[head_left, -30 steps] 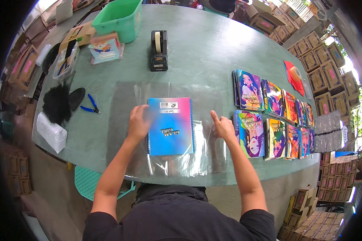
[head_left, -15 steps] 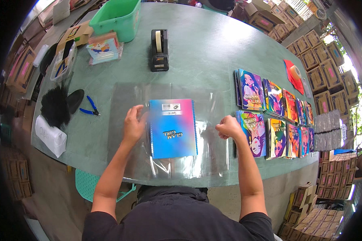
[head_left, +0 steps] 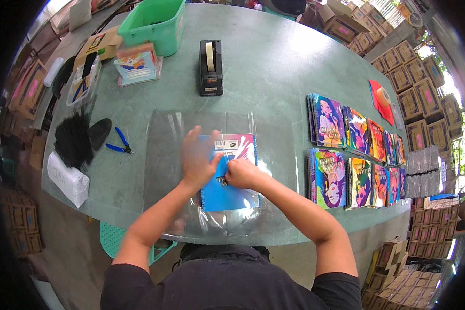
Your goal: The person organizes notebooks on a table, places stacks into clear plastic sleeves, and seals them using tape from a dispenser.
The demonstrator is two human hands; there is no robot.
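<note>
A spiral notebook [head_left: 230, 200] with a blue-to-pink cover and a white barcode label lies flat on a sheet of clear plastic [head_left: 166, 155] in front of me. My left hand [head_left: 197, 163], smeared by motion, hovers over the notebook's left part, its fingers spread. My right hand [head_left: 244, 173] is closed in a fist over the middle of the cover, close beside the left thumb. Whatever the fist may hold is hidden by its fingers.
Stacked colourful notebooks [head_left: 329, 178] stand in two rows at the right, beside clear plastic pieces [head_left: 422, 173]. A black tape dispenser [head_left: 212, 77] is beyond the sheet. Blue cutters [head_left: 121, 142], a black brush-like bundle [head_left: 72, 139] and a green bin [head_left: 152, 28] sit leftward.
My right fist has moved left from beside the stacked notebooks to above the blue notebook. The left hand has shifted right, over the cover's left part. The view has shifted slightly.
</note>
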